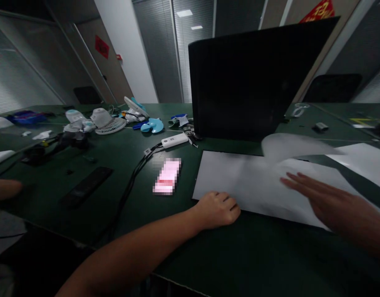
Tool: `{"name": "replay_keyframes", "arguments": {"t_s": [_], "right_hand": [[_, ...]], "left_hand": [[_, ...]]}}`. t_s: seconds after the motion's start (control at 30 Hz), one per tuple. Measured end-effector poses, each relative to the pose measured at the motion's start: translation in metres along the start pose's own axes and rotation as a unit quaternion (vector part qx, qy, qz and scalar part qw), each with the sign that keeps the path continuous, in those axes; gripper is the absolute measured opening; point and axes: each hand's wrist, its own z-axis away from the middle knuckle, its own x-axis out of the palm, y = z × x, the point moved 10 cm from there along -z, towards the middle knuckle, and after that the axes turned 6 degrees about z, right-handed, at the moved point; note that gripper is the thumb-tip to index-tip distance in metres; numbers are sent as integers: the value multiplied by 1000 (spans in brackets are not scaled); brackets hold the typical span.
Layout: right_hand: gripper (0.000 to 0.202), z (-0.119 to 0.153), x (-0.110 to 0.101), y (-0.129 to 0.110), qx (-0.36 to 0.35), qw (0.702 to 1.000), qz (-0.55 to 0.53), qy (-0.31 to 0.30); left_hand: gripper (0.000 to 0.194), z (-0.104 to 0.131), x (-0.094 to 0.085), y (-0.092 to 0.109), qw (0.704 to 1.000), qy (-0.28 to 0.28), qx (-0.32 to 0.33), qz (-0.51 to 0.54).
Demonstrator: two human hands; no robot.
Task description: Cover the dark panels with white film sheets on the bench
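Observation:
White sheets [227, 173] lie on a thin flat board with a dark edge, in front of a black monitor. My left hand [219, 209] is closed in a fist, resting on the near edge of the sheets; whatever its curled fingers may hold is hidden. Fingers extended and side by side, my right hand [329, 198] is over the right part of the sheets and looks slightly blurred. Just beyond it, a blurred white sheet [295, 146] curls up from the stack.
The monitor [239, 86] stands behind the sheets. Left of them are a phone [167, 176], a white power strip [175, 140] with black cables and a black bar [87, 185]. Small fan parts [111, 123] lie farther back. Another person's hand [5, 189] shows at far left.

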Motion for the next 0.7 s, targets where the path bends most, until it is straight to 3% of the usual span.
{"name": "replay_keyframes", "arguments": {"t_s": [0.1,0.2,0.47,0.7], "right_hand": [[71,-8,11,-65,-98,994,36,14],[64,-10,11,-92,-121,991,33,45],[51,-9,-2,-89,-113,992,-27,49],[46,-8,-20,-101,-145,986,-57,65]], "left_hand": [[17,0,-1,-1,1000,10,-2,-6],[19,0,-9,1,999,45,13,-10],[5,-7,-31,4,993,110,38,5],[10,-7,-15,-2,999,41,19,15]]}}
